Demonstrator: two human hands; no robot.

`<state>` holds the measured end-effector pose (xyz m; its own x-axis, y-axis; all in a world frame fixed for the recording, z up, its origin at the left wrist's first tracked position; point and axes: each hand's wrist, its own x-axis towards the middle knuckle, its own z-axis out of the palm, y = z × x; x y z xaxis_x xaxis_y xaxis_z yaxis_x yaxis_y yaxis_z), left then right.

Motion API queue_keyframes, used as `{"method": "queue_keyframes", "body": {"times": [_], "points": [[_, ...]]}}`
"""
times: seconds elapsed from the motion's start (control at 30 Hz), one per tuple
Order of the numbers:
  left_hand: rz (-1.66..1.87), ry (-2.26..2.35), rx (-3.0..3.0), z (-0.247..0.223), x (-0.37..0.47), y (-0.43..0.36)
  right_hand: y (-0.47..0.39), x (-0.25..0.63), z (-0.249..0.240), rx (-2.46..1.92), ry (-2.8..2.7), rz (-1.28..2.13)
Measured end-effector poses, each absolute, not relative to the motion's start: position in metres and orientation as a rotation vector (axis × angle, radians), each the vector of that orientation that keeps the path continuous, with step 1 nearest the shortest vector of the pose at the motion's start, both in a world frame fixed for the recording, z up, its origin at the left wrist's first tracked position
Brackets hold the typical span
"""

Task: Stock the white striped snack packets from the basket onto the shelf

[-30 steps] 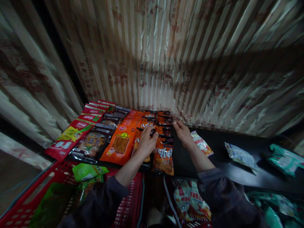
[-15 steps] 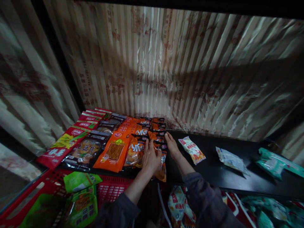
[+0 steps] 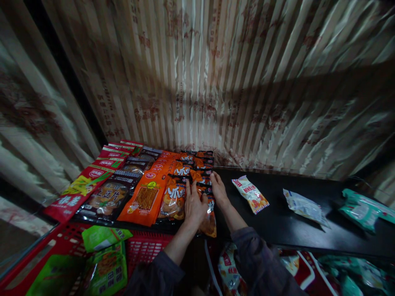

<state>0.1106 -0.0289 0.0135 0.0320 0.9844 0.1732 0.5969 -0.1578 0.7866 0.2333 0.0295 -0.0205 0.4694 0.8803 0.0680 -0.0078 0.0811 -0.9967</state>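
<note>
Overlapping orange-and-black snack packets [image 3: 173, 197] lie in two columns on the black shelf [image 3: 247, 224]. My left hand [image 3: 196, 205] rests on the front packets of these columns, its fingers stretched forward and partly covering them. Along the right edge of the right column, my right hand [image 3: 219, 191] lies with fingers extended, its fingertips touching the packets' side. Neither hand is closed around a packet. Just left of the columns is a row of orange snack bags [image 3: 145, 197] with a clear window showing brown sticks.
Dark bags [image 3: 108, 197] and red bags [image 3: 77, 189] overlap at the left. A white-and-red packet [image 3: 250, 194], a pale packet [image 3: 305, 207] and a teal packet [image 3: 359, 211] lie to the right. Below the shelf stands a red basket [image 3: 146, 246] with green bags [image 3: 106, 267]. A striped curtain [image 3: 197, 82] hangs behind.
The view has tilted slightly downward. Both hands stay at the orange-and-black packets, with the right column pressed a little closer to the left one.
</note>
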Motion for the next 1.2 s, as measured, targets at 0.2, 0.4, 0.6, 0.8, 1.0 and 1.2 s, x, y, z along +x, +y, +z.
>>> {"method": "queue_keyframes", "body": {"times": [0.2, 0.4, 0.6, 0.8, 1.0, 1.2], "points": [[0.898, 1.591, 1.862, 0.017, 0.109, -0.031, 0.028, 0.236, -0.024, -1.296, -0.855, 0.82], [0.912, 1.582, 1.87, 0.015, 0.107, -0.029, 0.028, 0.234, -0.022, -1.271, -0.814, 0.854], [0.983, 1.553, 1.83, 0.011, 0.108, -0.027, 0.022, 0.233, -0.018, -1.259, -0.796, 0.856], [1.028, 1.513, 1.852, 0.006, 0.105, -0.026, 0.008, 0.233, -0.013, -1.239, -0.78, 0.87], [0.997, 1.512, 1.846, 0.01, 0.107, -0.027, 0.001, 0.23, -0.013, -1.229, -0.747, 0.878], [1.055, 1.473, 1.819, 0.008, 0.107, -0.026, -0.001, 0.225, -0.015, -1.222, -0.731, 0.89]]}}
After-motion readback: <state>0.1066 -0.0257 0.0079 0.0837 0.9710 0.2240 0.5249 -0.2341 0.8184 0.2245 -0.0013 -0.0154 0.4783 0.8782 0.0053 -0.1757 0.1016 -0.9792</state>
